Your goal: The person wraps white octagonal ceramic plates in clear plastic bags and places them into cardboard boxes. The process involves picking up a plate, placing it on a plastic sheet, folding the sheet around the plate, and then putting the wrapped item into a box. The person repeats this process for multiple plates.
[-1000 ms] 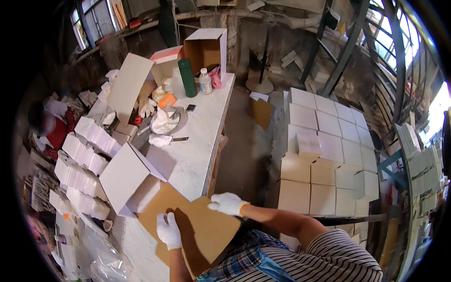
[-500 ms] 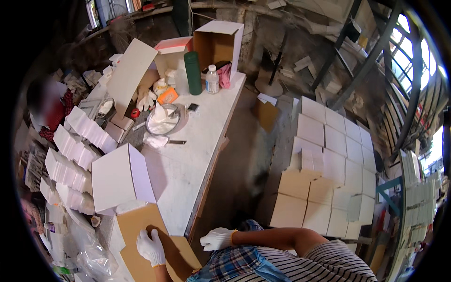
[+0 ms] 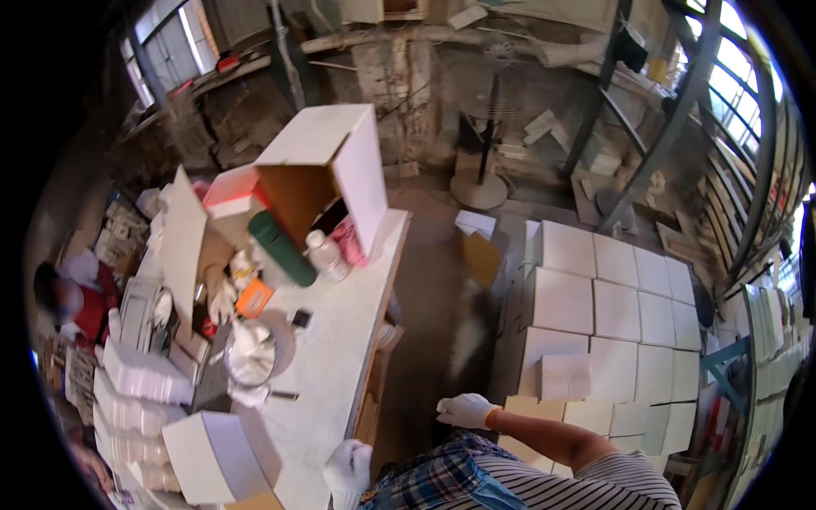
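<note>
Though left hand overlaps table, right hand apart, I cannot tell either grip.

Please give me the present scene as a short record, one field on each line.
Left hand: gloved, near table edge, no held item visible
Right hand: gloved, between table and stacked boxes, no held item visible
Table, far part: large open box, green bottle, small bottle, orange box
Table, near part: white box, brown cardboard
</note>
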`<action>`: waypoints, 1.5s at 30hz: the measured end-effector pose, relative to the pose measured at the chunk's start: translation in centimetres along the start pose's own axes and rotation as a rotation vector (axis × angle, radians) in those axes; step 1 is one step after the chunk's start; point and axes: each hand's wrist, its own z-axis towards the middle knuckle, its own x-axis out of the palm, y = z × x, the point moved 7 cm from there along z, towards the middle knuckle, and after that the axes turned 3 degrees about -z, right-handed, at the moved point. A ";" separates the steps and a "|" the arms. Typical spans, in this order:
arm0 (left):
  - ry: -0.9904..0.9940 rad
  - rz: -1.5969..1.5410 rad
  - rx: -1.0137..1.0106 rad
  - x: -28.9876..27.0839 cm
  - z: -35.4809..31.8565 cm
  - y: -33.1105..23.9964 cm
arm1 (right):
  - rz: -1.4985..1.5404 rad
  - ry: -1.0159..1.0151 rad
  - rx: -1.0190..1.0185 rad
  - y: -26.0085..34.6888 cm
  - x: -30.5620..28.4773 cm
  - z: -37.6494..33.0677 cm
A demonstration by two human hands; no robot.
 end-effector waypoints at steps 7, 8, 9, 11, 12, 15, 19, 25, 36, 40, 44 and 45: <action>0.695 0.243 0.071 13.0 9.5 -3.0 | 0.188 -0.238 0.123 -9.0 -5.2 1.4; 0.762 0.252 0.114 14.5 10.7 -2.9 | 0.186 -0.241 0.154 -10.5 -5.4 1.5; 0.786 0.224 0.159 15.6 12.1 -4.0 | 0.175 -0.239 0.183 -11.3 -6.6 1.0; 0.830 0.166 0.245 17.8 15.2 -6.5 | 0.132 -0.230 0.233 -13.3 -8.4 1.3; 0.805 0.158 0.281 18.4 16.8 -8.5 | 0.163 -0.255 0.258 -14.5 -9.3 1.4; 0.741 0.112 0.385 19.7 22.3 -14.7 | 0.241 -0.339 0.321 -17.8 -12.6 2.3; 0.692 -0.034 0.317 21.8 29.7 -19.3 | 0.265 -0.363 0.475 -19.6 -18.0 2.2; 0.707 -0.053 0.270 25.1 37.0 -23.2 | 0.369 -0.513 0.507 -23.8 -23.1 5.3; 0.836 0.193 -0.004 38.5 50.2 -25.8 | 0.154 -1.056 1.005 -45.8 -37.8 8.0; 1.043 0.101 -0.157 46.2 52.2 -18.4 | 0.096 -1.159 1.161 -52.0 -35.6 9.2; 1.103 0.152 -0.121 53.5 52.5 -18.7 | 0.107 -1.039 1.182 -52.8 -34.8 10.0; 1.136 0.145 -0.283 55.3 52.8 -17.3 | 0.128 -1.027 1.174 -52.8 -35.6 10.1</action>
